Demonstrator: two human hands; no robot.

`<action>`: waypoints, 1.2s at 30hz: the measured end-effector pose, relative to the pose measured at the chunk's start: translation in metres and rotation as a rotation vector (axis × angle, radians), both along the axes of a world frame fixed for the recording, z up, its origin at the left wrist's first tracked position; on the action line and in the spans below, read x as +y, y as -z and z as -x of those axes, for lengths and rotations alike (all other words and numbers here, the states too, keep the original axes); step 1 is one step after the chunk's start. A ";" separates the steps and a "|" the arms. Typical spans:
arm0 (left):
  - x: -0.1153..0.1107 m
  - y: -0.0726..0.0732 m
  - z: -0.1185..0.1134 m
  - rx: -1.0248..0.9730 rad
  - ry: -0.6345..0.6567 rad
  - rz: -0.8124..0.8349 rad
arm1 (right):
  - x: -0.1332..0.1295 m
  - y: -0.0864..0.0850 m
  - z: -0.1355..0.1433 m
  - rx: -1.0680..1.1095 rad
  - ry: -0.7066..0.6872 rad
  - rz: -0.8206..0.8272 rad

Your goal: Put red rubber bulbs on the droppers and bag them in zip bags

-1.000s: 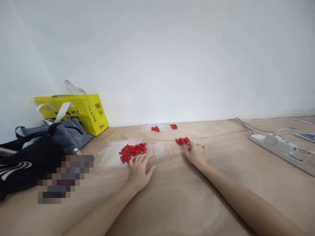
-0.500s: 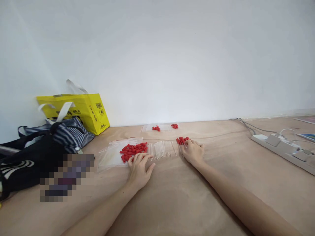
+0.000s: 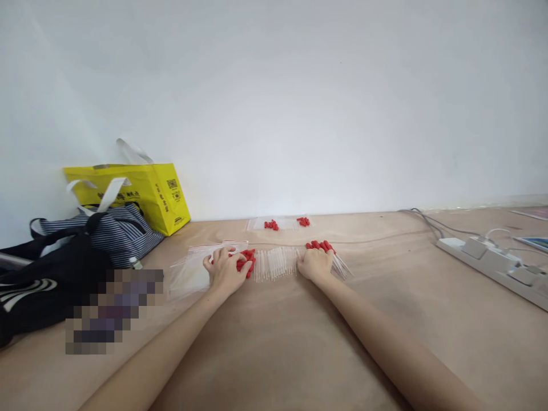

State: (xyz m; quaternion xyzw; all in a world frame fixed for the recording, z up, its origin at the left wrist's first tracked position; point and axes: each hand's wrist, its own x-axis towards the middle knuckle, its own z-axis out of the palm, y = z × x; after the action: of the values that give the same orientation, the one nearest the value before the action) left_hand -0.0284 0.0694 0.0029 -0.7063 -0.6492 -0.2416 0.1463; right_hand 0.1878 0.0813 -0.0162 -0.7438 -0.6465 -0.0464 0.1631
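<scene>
My left hand point(image 3: 226, 269) lies over a pile of red caps point(image 3: 246, 264) on clear plastic bags point(image 3: 192, 268), its fingers bent and apart among the caps. A row of thin white sticks point(image 3: 276, 264) lies on the table between my hands. At the right end of that row is my right hand point(image 3: 315, 264), its fingers closed; its fingertips, and anything between them, are too hidden to make out. Just beyond and right of it lie several red-capped sticks point(image 3: 340, 265), their pale shafts fanned out.
Farther back, a plastic bag point(image 3: 256, 224) bears two small groups of red caps point(image 3: 303, 221). A yellow bag point(image 3: 171, 197), a striped bag point(image 3: 128, 231) and a black bag point(image 3: 55, 279) stand at left. A white power strip point(image 3: 492, 262) with cables lies at right.
My left hand has moved left and up onto the red caps. My right hand has shifted left from the red-capped sticks to the end of the white row.
</scene>
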 end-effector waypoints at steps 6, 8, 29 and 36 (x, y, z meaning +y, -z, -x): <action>0.010 -0.001 -0.016 0.079 -0.007 0.074 | 0.003 0.002 0.004 -0.002 -0.002 0.028; 0.012 -0.002 -0.018 0.074 -0.017 0.097 | 0.000 0.002 0.004 -0.002 -0.014 0.002; -0.060 0.019 -0.032 -0.068 0.642 0.229 | -0.079 0.023 -0.027 0.181 -0.738 -0.206; -0.061 0.019 -0.031 -0.104 0.586 0.181 | -0.082 0.020 -0.019 0.233 -0.724 -0.211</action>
State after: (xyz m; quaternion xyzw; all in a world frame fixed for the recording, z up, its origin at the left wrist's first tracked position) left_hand 0.0030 0.0084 -0.0156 -0.8602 -0.4434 -0.2505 -0.0262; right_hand 0.2065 -0.0006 -0.0358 -0.4471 -0.8359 0.0325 0.3167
